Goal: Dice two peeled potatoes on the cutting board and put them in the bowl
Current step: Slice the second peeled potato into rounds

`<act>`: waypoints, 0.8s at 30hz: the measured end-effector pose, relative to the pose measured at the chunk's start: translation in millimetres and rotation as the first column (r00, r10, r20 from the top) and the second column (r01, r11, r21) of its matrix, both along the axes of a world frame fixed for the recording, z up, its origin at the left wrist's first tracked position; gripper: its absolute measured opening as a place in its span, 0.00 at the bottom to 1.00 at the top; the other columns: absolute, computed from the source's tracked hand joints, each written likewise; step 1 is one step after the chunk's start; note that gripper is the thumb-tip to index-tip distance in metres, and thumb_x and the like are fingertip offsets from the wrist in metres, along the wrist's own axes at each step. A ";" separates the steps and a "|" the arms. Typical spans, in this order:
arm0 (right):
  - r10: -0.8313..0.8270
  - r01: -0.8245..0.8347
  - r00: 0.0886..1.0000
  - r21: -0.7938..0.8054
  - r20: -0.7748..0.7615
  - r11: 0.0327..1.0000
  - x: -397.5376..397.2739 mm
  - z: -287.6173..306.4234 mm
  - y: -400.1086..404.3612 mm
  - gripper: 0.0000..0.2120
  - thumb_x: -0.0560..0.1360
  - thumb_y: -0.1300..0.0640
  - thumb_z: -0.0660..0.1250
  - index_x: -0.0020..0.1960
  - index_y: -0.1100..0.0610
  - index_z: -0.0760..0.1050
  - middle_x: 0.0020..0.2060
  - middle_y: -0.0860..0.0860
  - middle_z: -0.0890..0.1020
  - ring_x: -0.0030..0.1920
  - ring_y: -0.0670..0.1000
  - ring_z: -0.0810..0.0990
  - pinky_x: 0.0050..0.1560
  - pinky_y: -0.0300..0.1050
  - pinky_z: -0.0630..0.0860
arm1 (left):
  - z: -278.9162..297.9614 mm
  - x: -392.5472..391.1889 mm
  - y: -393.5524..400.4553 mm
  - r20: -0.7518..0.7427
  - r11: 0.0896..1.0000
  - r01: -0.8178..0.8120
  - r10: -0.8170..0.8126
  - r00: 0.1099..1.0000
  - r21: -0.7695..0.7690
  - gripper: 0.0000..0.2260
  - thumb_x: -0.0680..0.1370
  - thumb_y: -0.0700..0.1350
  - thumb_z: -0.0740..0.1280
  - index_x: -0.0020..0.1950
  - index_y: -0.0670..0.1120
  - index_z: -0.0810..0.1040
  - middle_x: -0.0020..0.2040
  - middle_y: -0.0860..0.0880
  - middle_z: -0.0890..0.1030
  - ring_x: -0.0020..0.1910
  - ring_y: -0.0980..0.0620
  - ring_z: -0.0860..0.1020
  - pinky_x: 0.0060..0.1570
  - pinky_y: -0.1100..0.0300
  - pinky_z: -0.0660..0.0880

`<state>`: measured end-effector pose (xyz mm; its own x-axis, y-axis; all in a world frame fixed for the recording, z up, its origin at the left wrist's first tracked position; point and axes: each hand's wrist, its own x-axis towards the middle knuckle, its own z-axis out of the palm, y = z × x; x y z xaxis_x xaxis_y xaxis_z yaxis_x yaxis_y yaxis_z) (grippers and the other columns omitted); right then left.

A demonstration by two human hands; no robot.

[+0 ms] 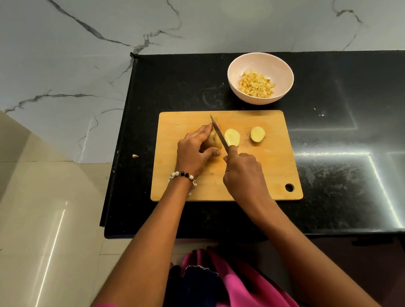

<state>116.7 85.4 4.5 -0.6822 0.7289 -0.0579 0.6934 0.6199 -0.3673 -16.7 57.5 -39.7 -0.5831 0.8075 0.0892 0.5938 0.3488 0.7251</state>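
My left hand (pixel 194 152) grips the potato (pixel 213 139); my right hand (pixel 243 173) holds the knife (pixel 219 134).
Blade stands against the potato's cut end, two slices (pixel 232 137) lying beyond.

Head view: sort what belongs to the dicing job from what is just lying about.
Job:
- potato, held by left hand
- knife, in right hand
- two slices
- board
- bowl with dice

Lying about:
- scrap on the counter, left of the board
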 end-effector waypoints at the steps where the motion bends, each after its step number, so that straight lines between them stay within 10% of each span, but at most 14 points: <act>1: 0.001 -0.001 1.000 0.011 0.004 1.000 0.0 -0.8 -0.7 0.20 0.79 0.65 0.55 0.70 0.64 0.64 0.50 0.62 0.79 0.47 0.62 0.78 0.42 0.51 0.72 | 0.0 -0.1 -0.2 0.004 1.000 0.001 -0.001 1.000 0.003 0.30 0.69 0.43 0.75 0.70 0.43 0.70 0.67 0.45 0.74 0.66 0.47 0.71 0.67 0.56 0.67; 24: 0.061 -0.074 0.992 0.124 0.108 0.990 1.9 -8.3 -15.0 0.17 0.79 0.68 0.48 0.66 0.67 0.63 0.50 0.62 0.77 0.47 0.63 0.79 0.38 0.46 0.65 | -4.2 1.9 -2.1 -0.056 0.998 -0.016 0.019 0.998 0.057 0.28 0.68 0.39 0.75 0.67 0.43 0.74 0.65 0.44 0.76 0.63 0.47 0.74 0.62 0.65 0.64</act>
<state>118.6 70.5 -3.8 -0.7251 0.6875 -0.0403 0.6787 0.7035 -0.2108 -14.8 55.4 -43.9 -0.5903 0.7897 0.1671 0.6281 0.3194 0.7096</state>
